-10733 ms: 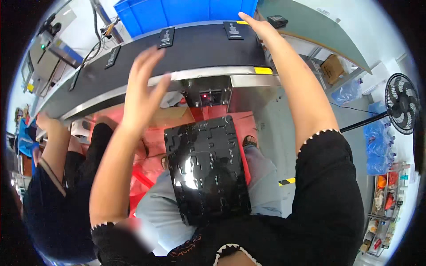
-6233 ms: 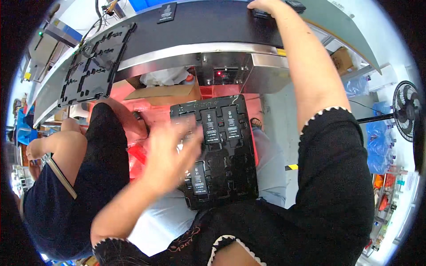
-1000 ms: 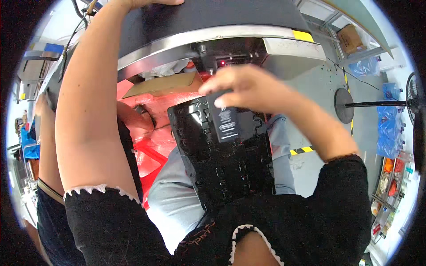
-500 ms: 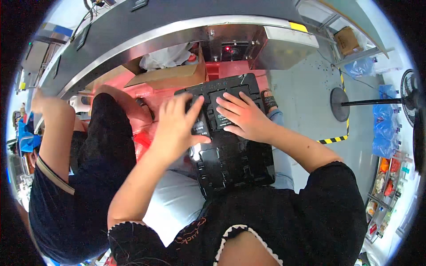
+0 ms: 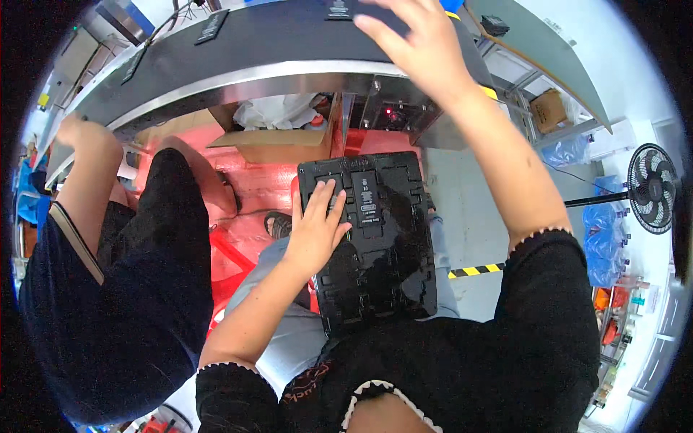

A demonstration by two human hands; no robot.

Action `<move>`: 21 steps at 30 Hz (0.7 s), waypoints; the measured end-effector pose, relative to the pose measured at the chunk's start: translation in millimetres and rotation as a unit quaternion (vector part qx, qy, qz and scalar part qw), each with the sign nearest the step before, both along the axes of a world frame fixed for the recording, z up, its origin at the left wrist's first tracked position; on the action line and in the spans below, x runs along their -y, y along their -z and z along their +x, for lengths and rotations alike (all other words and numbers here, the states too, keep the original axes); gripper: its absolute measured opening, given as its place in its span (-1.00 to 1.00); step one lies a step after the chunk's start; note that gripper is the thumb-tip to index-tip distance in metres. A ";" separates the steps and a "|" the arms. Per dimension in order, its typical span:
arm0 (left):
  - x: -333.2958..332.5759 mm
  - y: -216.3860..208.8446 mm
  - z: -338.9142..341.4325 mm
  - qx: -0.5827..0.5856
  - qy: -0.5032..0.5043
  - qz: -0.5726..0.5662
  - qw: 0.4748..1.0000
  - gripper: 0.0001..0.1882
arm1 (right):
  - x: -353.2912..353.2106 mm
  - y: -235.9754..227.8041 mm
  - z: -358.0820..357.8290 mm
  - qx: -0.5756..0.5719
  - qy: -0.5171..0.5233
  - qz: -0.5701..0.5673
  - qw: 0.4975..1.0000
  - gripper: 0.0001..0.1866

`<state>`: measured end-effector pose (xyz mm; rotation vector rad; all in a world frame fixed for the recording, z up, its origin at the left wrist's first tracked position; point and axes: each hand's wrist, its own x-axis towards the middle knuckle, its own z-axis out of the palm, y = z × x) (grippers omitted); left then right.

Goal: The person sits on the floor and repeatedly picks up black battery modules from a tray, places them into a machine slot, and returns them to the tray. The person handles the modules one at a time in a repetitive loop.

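Note:
A black plastic tray with moulded slots rests on my lap. One flat black battery with white print lies in a slot near its far edge. My left hand lies over the slot beside that battery, fingers spread; what is beneath the palm is hidden. Over the dark conveyor belt, my right hand reaches out with thumb and fingers apart and nothing between them. Just left of its thumb, another flat black battery lies on the belt.
More flat black pieces lie farther left on the belt. Beneath its metal edge stands an open cardboard box with white plastic inside. A co-worker sits close on my left. A standing fan is at the right.
My right hand has left the tray and moved up over the belt. My left hand has loosened from the battery it was handling and now lies flat. The view has shifted.

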<state>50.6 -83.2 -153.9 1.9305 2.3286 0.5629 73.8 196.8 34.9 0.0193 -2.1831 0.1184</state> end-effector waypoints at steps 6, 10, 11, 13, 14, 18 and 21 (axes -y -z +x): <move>0.5 -43.4 -33.3 0.085 0.008 0.138 0.987 -0.35 | -123.7 -5.2 -88.6 0.370 0.128 -0.086 0.916 0.14; -22.6 -107.4 -91.7 -0.045 0.004 0.257 0.965 -0.41 | -142.5 -36.7 -90.8 0.542 0.129 -0.139 0.819 -0.04; -36.1 -123.5 -110.7 -0.095 0.011 0.286 0.953 -0.42 | -154.0 -33.7 -88.5 0.519 0.152 -0.092 0.836 -0.06; -75.9 -148.5 -146.0 -0.159 -0.020 0.354 0.921 -0.36 | -105.9 -54.4 -53.6 0.444 0.212 -0.006 0.871 -0.24; -102.3 -158.3 -163.7 -0.177 -0.014 0.366 0.914 -0.34 | -111.5 -51.2 -39.8 0.375 0.176 -0.044 0.909 -0.31; -170.8 -180.6 -271.9 -0.178 -0.028 0.181 0.967 -0.15 | -85.0 -40.6 1.9 0.124 -0.063 -0.330 0.934 -0.64; -206.7 -203.2 -258.4 0.019 -0.045 -0.032 0.998 0.05 | -41.5 -24.4 58.9 0.130 -0.098 -0.370 0.915 -0.67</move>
